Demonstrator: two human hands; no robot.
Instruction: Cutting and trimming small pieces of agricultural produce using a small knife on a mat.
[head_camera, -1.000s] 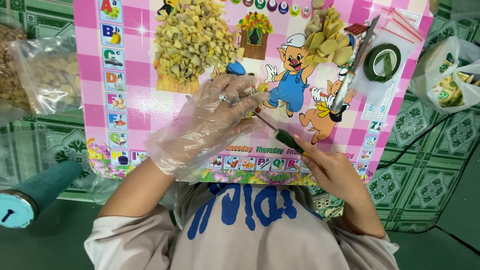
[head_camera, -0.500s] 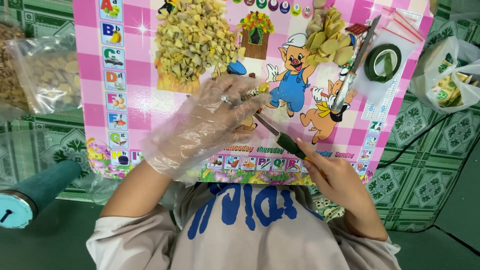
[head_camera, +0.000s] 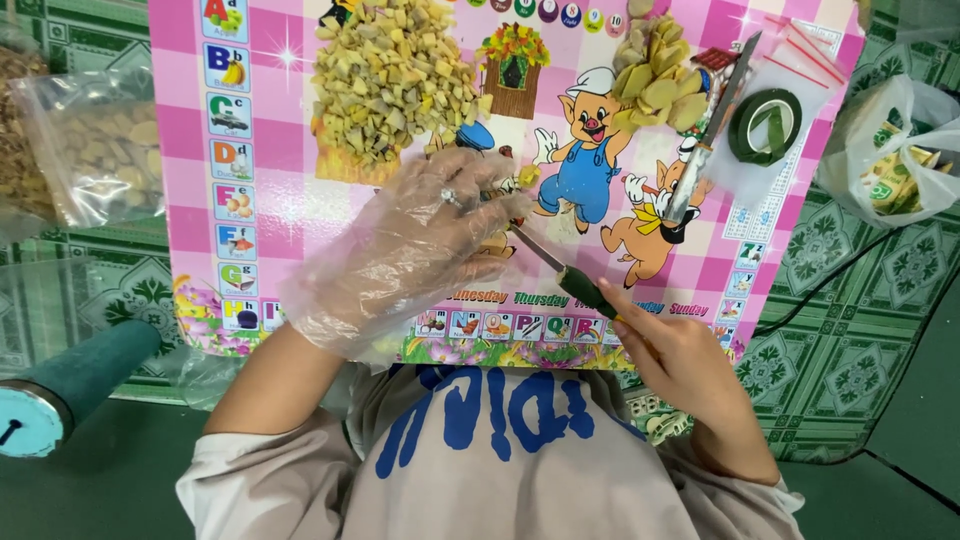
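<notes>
You are gripping knife (head_camera: 560, 272) in right hand (head_camera: 680, 360), blade running under gloved left hand (head_camera: 420, 240) pinning piece near mat (head_camera: 300, 200) centre. Risk: blade slipping, nicking fingertips.

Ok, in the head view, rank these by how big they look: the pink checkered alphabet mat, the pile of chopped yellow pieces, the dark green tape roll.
1. Pink checkered alphabet mat, by far the largest.
2. Pile of chopped yellow pieces.
3. Dark green tape roll, smallest.
All three lie at a similar distance from the camera, so the order looks safe.
</notes>
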